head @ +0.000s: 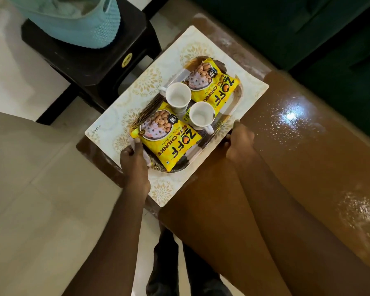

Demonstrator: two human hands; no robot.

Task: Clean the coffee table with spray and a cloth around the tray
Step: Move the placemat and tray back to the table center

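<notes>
A glossy brown coffee table [308,171] runs from the upper middle to the lower right. Its surface glints with fine droplets [291,118]. On its left end lies a white placemat with gold flowers [165,60]. On the mat is a tray with a gold feather pattern [141,116]. The tray carries two yellow soya chunk packets [171,142] and two empty white cups [177,96]. My left hand [135,161] grips the tray's near left rim. My right hand [239,139] grips its right rim. No spray bottle or cloth is in view.
A black plastic stool [90,60] with a teal basket [77,18] on it stands left of the table's far end. A dark green sofa [308,28] lies behind the table. Pale floor tiles [41,210] spread to the left; my legs [179,263] show at the bottom.
</notes>
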